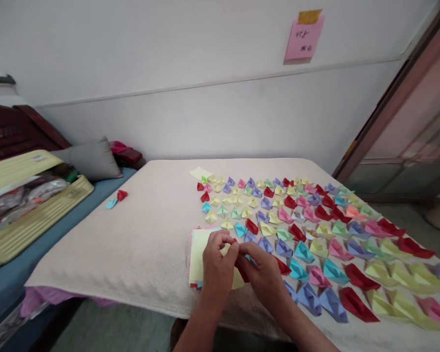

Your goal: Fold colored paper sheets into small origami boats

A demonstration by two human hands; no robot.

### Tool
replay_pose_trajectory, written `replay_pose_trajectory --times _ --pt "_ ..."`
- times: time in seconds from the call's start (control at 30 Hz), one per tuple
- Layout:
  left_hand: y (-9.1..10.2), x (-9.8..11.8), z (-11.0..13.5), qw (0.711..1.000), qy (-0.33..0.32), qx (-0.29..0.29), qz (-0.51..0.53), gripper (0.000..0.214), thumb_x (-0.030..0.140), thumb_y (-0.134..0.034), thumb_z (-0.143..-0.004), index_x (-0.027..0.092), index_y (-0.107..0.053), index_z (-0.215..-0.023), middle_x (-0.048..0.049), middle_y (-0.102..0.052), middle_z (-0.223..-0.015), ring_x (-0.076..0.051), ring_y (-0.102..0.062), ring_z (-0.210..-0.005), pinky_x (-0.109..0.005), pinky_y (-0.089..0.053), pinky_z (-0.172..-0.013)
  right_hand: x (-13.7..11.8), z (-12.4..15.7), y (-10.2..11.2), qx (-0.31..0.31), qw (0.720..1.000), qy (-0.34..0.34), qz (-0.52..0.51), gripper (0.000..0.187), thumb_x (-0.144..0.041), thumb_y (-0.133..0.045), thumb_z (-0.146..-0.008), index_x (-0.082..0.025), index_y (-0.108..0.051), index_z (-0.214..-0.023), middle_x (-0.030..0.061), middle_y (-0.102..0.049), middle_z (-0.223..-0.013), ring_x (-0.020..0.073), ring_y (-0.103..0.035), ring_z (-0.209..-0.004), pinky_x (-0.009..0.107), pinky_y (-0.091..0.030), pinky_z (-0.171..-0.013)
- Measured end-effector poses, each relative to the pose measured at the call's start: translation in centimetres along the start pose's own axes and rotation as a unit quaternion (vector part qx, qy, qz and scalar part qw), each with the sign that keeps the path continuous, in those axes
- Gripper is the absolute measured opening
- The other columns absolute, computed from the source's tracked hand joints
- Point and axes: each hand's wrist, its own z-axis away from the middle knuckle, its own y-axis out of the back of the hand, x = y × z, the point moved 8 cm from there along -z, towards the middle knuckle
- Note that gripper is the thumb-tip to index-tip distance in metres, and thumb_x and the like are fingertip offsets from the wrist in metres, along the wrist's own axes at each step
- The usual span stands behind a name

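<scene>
Between my two hands is a piece of folded red paper (241, 272), mostly hidden by the fingers. My left hand (220, 259) pinches it at the top with thumb and forefinger. My right hand (258, 266) grips its right side, fingertips close to the left thumb. Both hands are above a stack of coloured paper sheets (198, 254) with a pale yellow sheet on top. Just right of the hands begin rows of folded paper boats (303, 252) in red, blue, yellow, pink, green and purple.
The boats spread over the right half of the cloth-covered table (132, 244). A small red folded piece (121, 195) and a light blue one (111, 203) lie at the left. Beyond stand a grey cushion (91, 159) and an open yellow case (58, 210). A pink note (304, 39) hangs on the wall.
</scene>
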Motion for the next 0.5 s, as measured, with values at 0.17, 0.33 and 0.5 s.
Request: replay_pose_trajectory --times 0.17,0.33,0.5 --pt "0.2 0.0 -0.1 1.0 0.007 -0.001 -0.017 0.015 0.017 -0.053 -0.08 0.019 -0.058 -0.066 -0.0053 -0.063 -0.096 -0.02 -0.058 -0.096 -0.032 -0.042 -0.084 -0.1 0.2 -0.3 -0.008 0.999 0.007 0.04 0.019 -0.028 -0.049 -0.089 -0.019 -0.063 -0.08 0.0043 -0.062 -0.077 0.0186 -0.056 -0.074 0.028 -0.042 -0.067" --pt "-0.1 -0.3 -0.2 0.999 0.02 -0.015 -0.021 0.02 0.02 -0.052 -0.082 0.019 -0.062 -0.066 -0.0057 -0.064 -0.097 -0.02 -0.058 -0.093 -0.032 -0.042 -0.083 0.8 0.0 0.0 0.009 0.998 -0.032 -0.059 0.019 -0.028 -0.051 -0.088 -0.019 -0.063 -0.076 0.0027 -0.062 -0.075 0.0167 -0.055 -0.071 0.027 -0.043 -0.067" --pt "-0.2 0.1 -0.1 1.0 -0.002 -0.016 -0.019 0.016 0.017 -0.055 -0.079 0.019 -0.064 -0.066 -0.0051 -0.064 -0.094 -0.02 -0.059 -0.092 -0.032 -0.043 -0.082 1.9 -0.3 0.4 0.028 0.983 -0.089 -0.159 0.019 -0.031 -0.057 -0.083 -0.018 -0.062 -0.07 0.0008 -0.06 -0.07 0.0152 -0.052 -0.066 0.026 -0.042 -0.063"
